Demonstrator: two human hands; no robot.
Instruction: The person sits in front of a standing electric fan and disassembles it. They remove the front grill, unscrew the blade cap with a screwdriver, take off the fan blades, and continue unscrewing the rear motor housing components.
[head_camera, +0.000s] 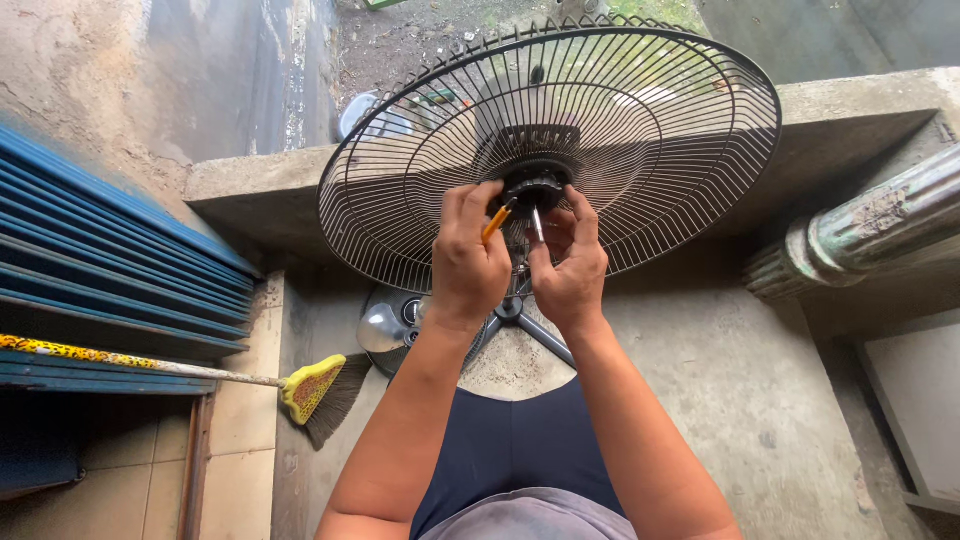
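A round black wire fan guard stands tilted in front of me, its black hub at the centre. My left hand is closed around a screwdriver with an orange handle just below the hub. Beside it, my right hand has its fingers curled around the metal shaft, close under the hub. Both hands nearly touch each other. Below them the fan's black base with legs rests on the floor.
A concrete ledge runs behind the guard. A blue corrugated shutter fills the left side. A yellow-headed broom lies at lower left. A weathered column leans at right. A grey fan part lies on the concrete floor.
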